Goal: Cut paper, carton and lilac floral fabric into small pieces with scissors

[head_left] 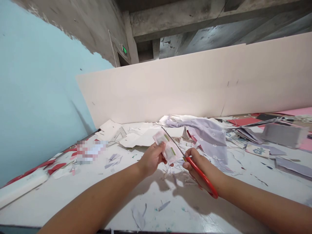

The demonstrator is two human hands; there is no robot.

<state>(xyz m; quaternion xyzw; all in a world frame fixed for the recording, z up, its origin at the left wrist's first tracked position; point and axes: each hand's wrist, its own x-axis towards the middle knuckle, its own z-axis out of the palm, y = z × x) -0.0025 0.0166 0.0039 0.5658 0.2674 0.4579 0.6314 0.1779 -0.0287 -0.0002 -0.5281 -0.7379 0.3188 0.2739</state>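
In the middle of the view, my left hand (153, 158) pinches a small pale pink piece (170, 153) with green and white patches on it; whether it is paper or cloth I cannot tell. My right hand (201, 165) is wrapped round the red handles of a pair of scissors (203, 178). Their dark blades point up and away, lying along the right edge of the pink piece. Part of the lower handle loop is hidden behind my fingers. Lilac cloth (207, 136) with small white flowers lies just beyond the scissors.
Scraps (163, 206) litter the white table (97, 201). Red strips (57, 167) and a white roll (24, 187) lie left, white card (138, 138) behind. Folded lilac pieces (293, 167) and a clear plastic packet (282, 135) lie right. A pale board (195, 87) rises behind the table.
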